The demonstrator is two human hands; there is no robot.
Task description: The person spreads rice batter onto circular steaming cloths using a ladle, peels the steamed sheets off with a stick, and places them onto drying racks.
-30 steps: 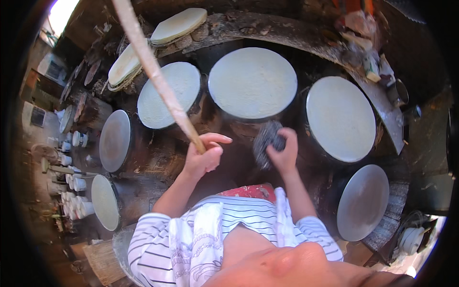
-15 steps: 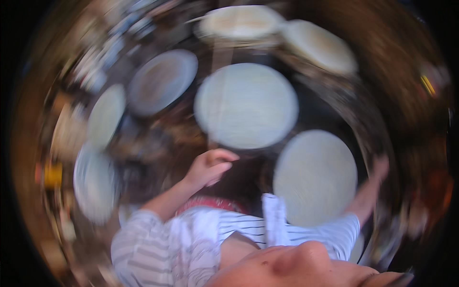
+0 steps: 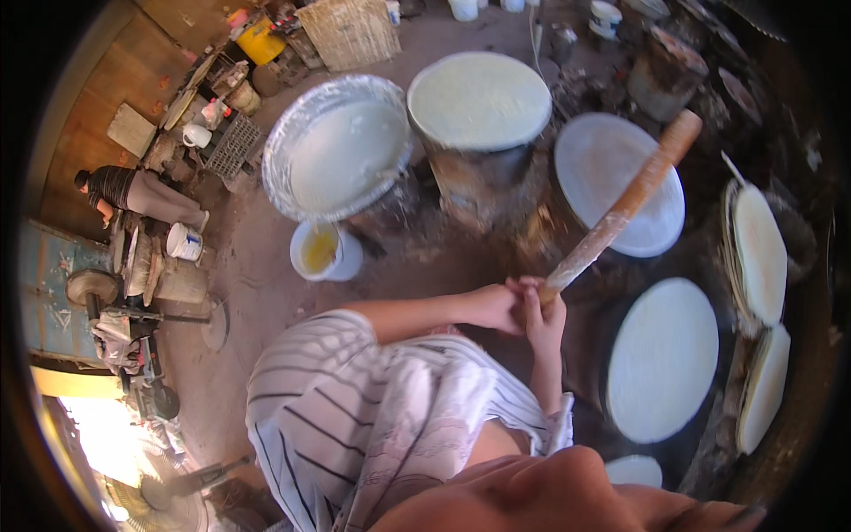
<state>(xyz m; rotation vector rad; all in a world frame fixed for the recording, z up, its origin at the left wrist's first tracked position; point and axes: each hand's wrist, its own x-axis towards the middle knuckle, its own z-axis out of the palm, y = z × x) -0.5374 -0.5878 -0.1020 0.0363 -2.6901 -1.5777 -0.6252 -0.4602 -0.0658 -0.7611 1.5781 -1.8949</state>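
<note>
A long wooden rod (image 3: 625,199), smeared white along its lower half, slants up and to the right from my hands. My right hand (image 3: 546,321) is closed round its near end. Pressed close beside it, my left hand (image 3: 498,307) is closed at the same end; its fingertips are partly hidden. The rod's far part passes over a round griddle (image 3: 589,164) with a pale grey film. To the right of my hands lies another round griddle (image 3: 663,359) covered in a smooth white layer. A third, white-topped round griddle (image 3: 479,102) stands on a sooty stove (image 3: 483,191).
A wide silvery basin (image 3: 277,164) of white batter stands front left. Below it is a white bucket (image 3: 306,266) with yellow liquid. Stacked thin white flatbreads (image 3: 761,257) lie at far right. At far left another person (image 3: 146,195) bends over beside a white pail (image 3: 184,241).
The view has swung left, bringing the basin and bucket into sight. My right hand has come from the far right to join my left hand at the rod's near end.
</note>
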